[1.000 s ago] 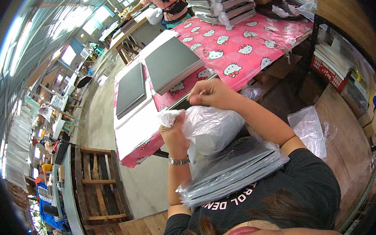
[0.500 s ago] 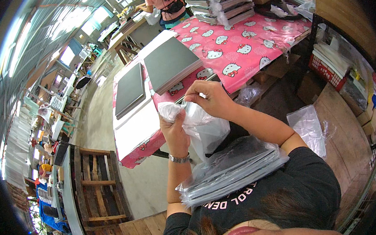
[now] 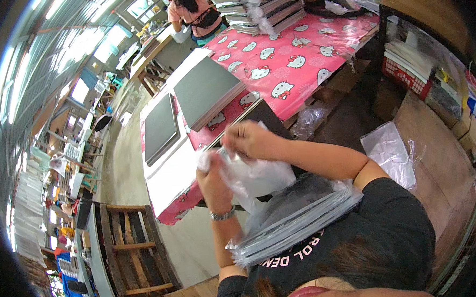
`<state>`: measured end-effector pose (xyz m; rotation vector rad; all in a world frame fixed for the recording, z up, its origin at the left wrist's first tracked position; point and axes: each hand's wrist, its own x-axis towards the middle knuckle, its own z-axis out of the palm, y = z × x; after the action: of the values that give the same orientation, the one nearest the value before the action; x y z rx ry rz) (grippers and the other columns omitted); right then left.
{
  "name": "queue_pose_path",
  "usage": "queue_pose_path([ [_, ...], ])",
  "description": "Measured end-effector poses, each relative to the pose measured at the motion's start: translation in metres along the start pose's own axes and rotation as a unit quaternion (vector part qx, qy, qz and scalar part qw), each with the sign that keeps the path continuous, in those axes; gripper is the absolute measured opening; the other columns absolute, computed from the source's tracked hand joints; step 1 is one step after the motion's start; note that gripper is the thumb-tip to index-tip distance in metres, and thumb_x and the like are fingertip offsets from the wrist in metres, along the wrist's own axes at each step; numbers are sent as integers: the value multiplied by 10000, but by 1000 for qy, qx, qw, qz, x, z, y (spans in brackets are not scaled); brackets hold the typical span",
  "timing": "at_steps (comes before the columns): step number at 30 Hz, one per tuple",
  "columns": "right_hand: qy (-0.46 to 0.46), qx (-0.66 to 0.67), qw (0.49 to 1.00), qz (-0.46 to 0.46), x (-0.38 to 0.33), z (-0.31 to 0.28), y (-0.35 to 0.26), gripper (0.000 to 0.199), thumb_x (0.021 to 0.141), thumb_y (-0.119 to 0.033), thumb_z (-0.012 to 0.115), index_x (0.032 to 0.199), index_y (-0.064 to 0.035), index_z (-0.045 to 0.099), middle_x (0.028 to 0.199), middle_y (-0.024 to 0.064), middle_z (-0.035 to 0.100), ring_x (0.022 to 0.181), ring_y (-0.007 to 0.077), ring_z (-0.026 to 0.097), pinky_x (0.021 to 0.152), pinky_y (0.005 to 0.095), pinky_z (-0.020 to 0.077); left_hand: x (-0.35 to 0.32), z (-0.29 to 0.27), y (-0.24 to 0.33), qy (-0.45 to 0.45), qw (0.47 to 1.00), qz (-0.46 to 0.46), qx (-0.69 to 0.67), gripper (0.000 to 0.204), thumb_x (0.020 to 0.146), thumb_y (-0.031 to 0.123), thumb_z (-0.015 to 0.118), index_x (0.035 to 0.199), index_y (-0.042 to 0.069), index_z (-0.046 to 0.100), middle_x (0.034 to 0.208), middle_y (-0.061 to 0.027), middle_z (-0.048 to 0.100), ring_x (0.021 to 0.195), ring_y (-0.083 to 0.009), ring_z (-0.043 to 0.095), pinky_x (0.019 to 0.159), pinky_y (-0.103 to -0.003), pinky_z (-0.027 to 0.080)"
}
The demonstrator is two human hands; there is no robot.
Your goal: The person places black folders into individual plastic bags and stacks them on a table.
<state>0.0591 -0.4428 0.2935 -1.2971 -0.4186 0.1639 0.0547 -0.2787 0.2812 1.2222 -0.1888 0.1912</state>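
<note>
My left hand point(image 3: 214, 181), with a metal watch on its wrist, is closed around a bunched part of a translucent white plastic bag point(image 3: 263, 176). My right hand point(image 3: 252, 141) pinches the same plastic a little farther off and to the right; its fingers are slightly blurred. Below the hands, a stack of dark flat pieces in clear plastic point(image 3: 301, 218) leans against my shirt. Whether the held plastic joins that wrapping, I cannot tell. Beyond my hands, a thick dark-topped stack point(image 3: 208, 88) and a thinner dark panel point(image 3: 161, 128) lie on the table.
The table has a pink patterned cover point(image 3: 293, 75). Tall wrapped stacks point(image 3: 265, 7) stand at its far end, near a person in a pink top point(image 3: 188, 14). A wooden pallet point(image 3: 138, 248) is at left. At right are a red crate point(image 3: 404, 75) and a plastic sheet point(image 3: 388, 154).
Both hands have come slightly nearer and a little left, still gripping the plastic, which now stretches differently between them. My view has shifted, and the far person leans more to the left.
</note>
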Motion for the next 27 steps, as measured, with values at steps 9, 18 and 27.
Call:
queue_pose_path([
  [9, -78, -340, 914, -209, -25, -54, -13, 660, 842, -362, 618, 1347, -4, 389, 1363, 191, 419, 1279, 309, 369, 1060, 380, 283, -32, -60, -22, 14, 993, -52, 103, 273, 868, 318, 629, 807, 61, 562, 676, 7, 539, 601, -93, 500, 512, -223, 383],
  [18, -33, -69, 995, -62, -16, -22, -5, 167, 899, -172, 543, 861, -13, 578, 695, 51, 591, 691, 136, 588, 646, 291, 482, -36, -28, -10, -96, 969, 6, 228, 209, 842, 237, 667, 824, 45, 588, 697, -31, 579, 545, -119, 508, 514, -254, 429],
  [27, -258, 147, 951, -82, -39, -60, 3, 164, 843, -152, 628, 897, 2, 645, 852, 61, 660, 783, 138, 612, 735, 279, 478, -63, -118, 0, -155, 962, -216, 59, 384, 791, 295, 705, 1056, 59, 557, 783, -27, 603, 590, -98, 557, 482, -233, 460],
])
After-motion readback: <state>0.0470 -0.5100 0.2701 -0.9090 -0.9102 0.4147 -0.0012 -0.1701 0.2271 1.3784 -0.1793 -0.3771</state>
